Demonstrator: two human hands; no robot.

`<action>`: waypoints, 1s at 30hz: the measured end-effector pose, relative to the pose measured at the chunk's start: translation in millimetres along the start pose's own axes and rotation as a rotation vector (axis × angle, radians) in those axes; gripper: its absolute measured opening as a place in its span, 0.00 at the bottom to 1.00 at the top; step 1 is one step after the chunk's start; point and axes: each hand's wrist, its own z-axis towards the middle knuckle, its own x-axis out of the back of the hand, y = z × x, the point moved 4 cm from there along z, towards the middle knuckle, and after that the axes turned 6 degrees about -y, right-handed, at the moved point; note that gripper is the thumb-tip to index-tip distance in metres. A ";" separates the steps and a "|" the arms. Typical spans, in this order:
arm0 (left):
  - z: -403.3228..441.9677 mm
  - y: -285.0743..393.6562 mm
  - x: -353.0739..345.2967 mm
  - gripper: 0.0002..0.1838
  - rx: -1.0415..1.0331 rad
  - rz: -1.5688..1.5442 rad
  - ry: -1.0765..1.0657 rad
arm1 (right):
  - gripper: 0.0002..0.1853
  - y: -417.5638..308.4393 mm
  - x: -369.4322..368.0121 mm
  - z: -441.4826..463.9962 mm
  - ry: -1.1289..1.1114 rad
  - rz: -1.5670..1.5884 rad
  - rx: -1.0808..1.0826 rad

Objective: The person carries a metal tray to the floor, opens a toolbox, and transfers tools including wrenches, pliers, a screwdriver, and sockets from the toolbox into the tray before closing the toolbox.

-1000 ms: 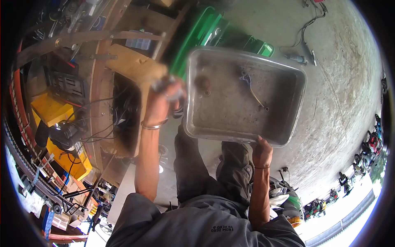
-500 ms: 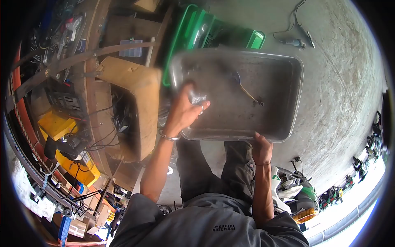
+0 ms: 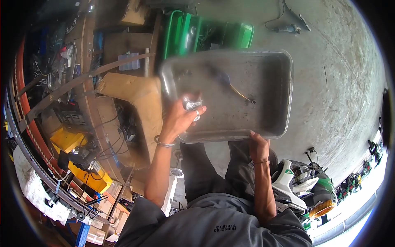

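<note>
A rectangular grey metal tray (image 3: 269, 99) is held up in front of my body. My right hand (image 3: 259, 149) grips its near rim, with the thumb over the edge. My left hand (image 3: 177, 119) is over the tray's left part, its fingers closed around a crumpled, shiny, see-through plastic wrapping (image 3: 192, 104). What the wrapping contains, if anything, is hidden. In the tray lies a thin tool (image 3: 239, 93) with a yellowish shaft, a small ring at one end and a blurred bluish other end. Some dark specks mark the tray's bottom.
A cardboard box (image 3: 144, 111) stands left of the tray, among cluttered shelves with yellow bins (image 3: 88, 175). Green containers (image 3: 181, 35) are beyond the tray. A corded power tool (image 3: 288, 29) lies on the concrete floor. At right is a white and green motorcycle (image 3: 302, 185).
The tray and my hands have shifted slightly left in view. My left hand, still around the wrapping, is slightly lower. My right hand keeps its grip on the rim.
</note>
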 end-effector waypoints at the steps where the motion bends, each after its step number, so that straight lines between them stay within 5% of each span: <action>1: -4.3 11.2 -4.9 0.19 0.052 0.065 -0.024 | 0.28 -0.7 -0.4 -0.8 0.004 0.010 0.008; 5: -1.6 21.3 -39.3 0.19 -0.096 0.040 -0.092 | 0.19 -5.4 -4.8 -4.7 0.012 0.014 0.059; 8: -1.5 39.9 -78.0 0.22 -0.287 0.117 -0.120 | 0.20 -6.9 -2.8 -7.2 0.008 0.039 0.054; 10: -6.0 58.6 -111.6 0.24 -0.507 0.218 -0.088 | 0.31 1.3 9.7 -5.8 -0.023 -0.023 -0.062; 12: -18.2 84.6 -150.6 0.29 -0.465 0.260 -0.340 | 0.27 14.0 12.1 -4.1 -0.081 0.180 0.024; 13: -27.0 92.2 -175.3 0.32 -0.663 0.175 -0.404 | 0.20 4.5 -18.2 -11.2 -0.038 0.618 0.106; 14: -39.8 97.6 -196.5 0.35 -0.861 0.086 -0.469 | 0.19 4.0 -22.9 -10.7 -0.045 0.665 0.130; 16: -61.9 99.3 -226.0 0.38 -0.780 0.087 -0.752 | 0.18 8.4 -6.3 -14.9 -0.049 0.462 0.061; 21: -63.0 66.8 -219.7 0.35 -0.756 0.176 -0.651 | 0.14 7.4 25.0 -14.6 -0.046 0.116 -0.009; 25: -48.2 47.7 -175.7 0.27 -0.420 0.186 -0.643 | 0.12 7.3 35.0 -16.6 -0.017 0.000 -0.031; 30: -42.4 37.0 -155.5 0.25 -0.359 0.161 -0.555 | 0.13 13.5 37.6 -4.7 -0.027 0.161 -0.020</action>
